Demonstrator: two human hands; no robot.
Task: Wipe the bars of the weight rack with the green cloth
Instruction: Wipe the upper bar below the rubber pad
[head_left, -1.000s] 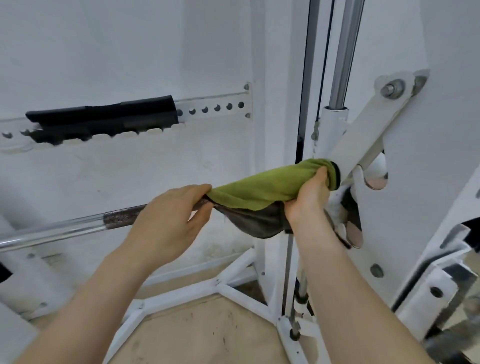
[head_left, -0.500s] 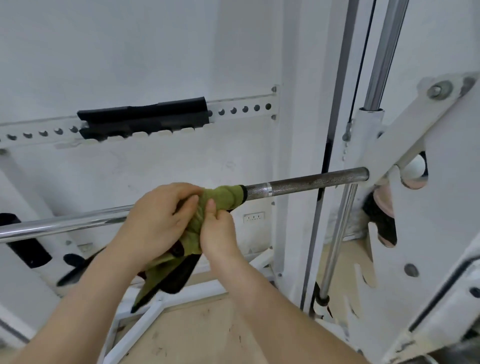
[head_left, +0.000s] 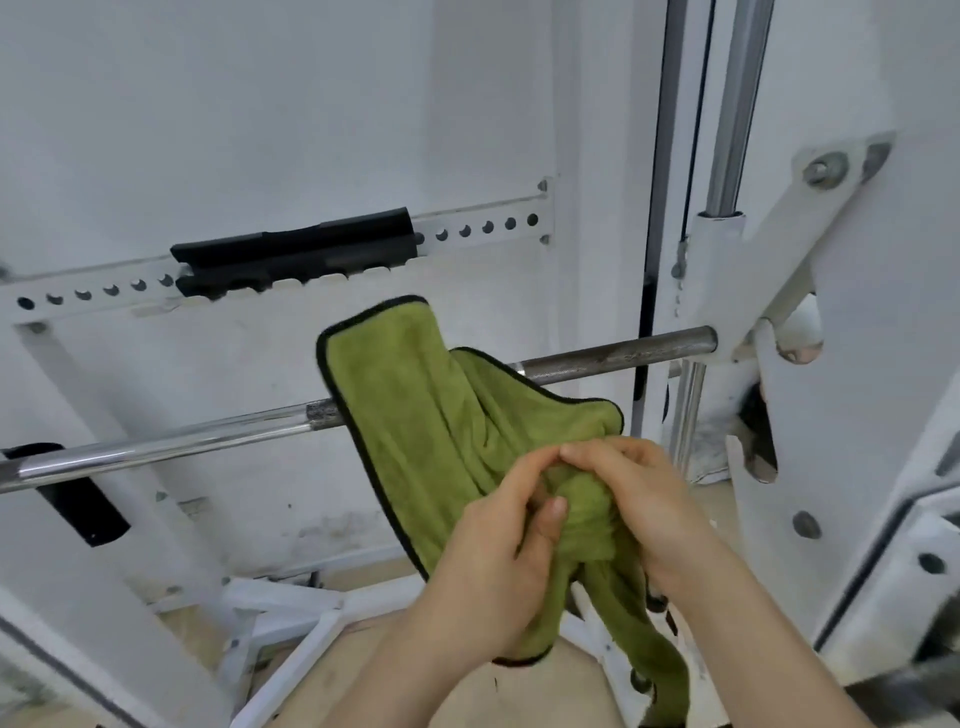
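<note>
The left hand (head_left: 493, 566) and the right hand (head_left: 644, 509) are both grasping the green cloth (head_left: 415, 415). Their fingers are curling into a bunched knot of it, with the fingertips nearly meeting on top. From that knot a flat flap is rising toward 11 o'clock and a twisted tail is hanging toward 5 o'clock. The flap is crossing in front of the bar (head_left: 156, 452) and hiding a stretch of it; whether fabric is touching metal there, I cannot tell. The bar is running from 9 o'clock up to 2 o'clock, ending at the white bracket (head_left: 769, 270).

This looks like the cloth being regathered between passes. It is worth smoothing the knot into a flat pad with a fresh face outward and tucking the tail in, so nothing is dangling near the frame below. The pad should then be wrapping right round the bar, not just brushing its front. On the rough knurled stretch toward 2 o'clock, twisting while sliding is probably going to lift more grime.

Farther out, the black pad (head_left: 296, 249) is sitting at 11 o'clock and the chrome guide rod (head_left: 737, 104) is standing at 1 o'clock.
</note>
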